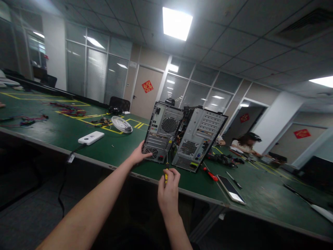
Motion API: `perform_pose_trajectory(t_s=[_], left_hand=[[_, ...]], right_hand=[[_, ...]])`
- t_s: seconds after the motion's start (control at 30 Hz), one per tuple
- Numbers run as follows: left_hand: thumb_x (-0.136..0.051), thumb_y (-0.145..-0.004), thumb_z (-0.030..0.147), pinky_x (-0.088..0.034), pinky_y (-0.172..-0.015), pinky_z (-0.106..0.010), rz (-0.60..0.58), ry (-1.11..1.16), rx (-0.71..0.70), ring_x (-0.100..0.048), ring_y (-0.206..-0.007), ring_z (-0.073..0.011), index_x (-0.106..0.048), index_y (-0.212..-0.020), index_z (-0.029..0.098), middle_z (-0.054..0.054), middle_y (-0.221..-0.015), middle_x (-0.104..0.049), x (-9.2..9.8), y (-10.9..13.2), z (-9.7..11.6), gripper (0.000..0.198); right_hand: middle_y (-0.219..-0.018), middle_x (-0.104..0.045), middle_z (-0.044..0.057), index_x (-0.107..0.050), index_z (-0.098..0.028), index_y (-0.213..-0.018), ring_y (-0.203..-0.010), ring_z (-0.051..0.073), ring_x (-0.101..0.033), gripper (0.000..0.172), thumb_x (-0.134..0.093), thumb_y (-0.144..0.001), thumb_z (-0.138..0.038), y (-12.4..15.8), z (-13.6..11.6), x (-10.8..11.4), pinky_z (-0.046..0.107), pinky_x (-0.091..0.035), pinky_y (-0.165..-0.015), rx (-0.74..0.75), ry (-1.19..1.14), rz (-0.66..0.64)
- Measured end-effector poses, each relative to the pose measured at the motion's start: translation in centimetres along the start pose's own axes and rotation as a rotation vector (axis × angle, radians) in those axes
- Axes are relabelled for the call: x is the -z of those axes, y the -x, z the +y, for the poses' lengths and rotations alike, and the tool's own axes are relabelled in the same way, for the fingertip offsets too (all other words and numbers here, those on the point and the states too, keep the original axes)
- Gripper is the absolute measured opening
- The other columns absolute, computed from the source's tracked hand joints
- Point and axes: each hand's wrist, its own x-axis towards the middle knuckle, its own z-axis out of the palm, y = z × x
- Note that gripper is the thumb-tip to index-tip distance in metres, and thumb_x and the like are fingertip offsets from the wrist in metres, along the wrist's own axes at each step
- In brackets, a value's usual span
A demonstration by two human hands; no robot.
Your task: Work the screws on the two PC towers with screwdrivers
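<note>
Two computer cases stand upright side by side on the table, rear panels facing me. My left hand (137, 154) grips the lower left edge of the left computer case (163, 133), its thumb on the rear panel by the bottom fan grille and the other fingers hidden along the side. Between the fingers of my right hand (169, 185) is a yellow-and-black screwdriver (166, 177), pointing up at that case's lower right edge. Whether its tip sits on a screw is too small to tell. The right computer case (199, 139) leans slightly, untouched by either hand.
On the green table (125, 149) lie a white power bank (91, 138) with a cable, a white oval dish (121, 124), a red screwdriver (210, 174), a phone (231, 189) and bundled wires (226, 159). Another person (246, 144) sits at the right.
</note>
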Motion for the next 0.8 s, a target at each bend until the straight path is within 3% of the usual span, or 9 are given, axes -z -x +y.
perform_pose_trajectory(t_s=[0.33, 0.8], left_hand=[[-0.088, -0.069, 0.049, -0.042, -0.118, -0.047, -0.005, -0.014, 0.014, -0.060, -0.135, -0.0322, -0.036, -0.159, 0.019, -0.016, -0.147, -0.063, 0.18, 0.14, 0.41, 0.108], [-0.087, -0.070, 0.050, -0.042, -0.118, -0.048, 0.002, -0.033, 0.007, -0.060, -0.135, -0.0330, -0.037, -0.158, 0.019, -0.017, -0.147, -0.062, 0.07, 0.07, 0.21, 0.106]], right_hand=[[-0.125, -0.053, 0.014, -0.062, -0.020, -0.125, -0.110, 0.025, -0.065, 0.026, -0.044, -0.107, -0.023, 0.39, 0.49, -0.30, 0.044, -0.056, -0.096, -0.001, 0.021, -0.001], [-0.119, -0.049, 0.011, -0.068, -0.021, -0.115, -0.102, 0.023, -0.064, 0.023, -0.050, -0.107, -0.033, 0.15, 0.38, -0.28, 0.040, -0.057, -0.090, -0.091, -0.052, 0.021]])
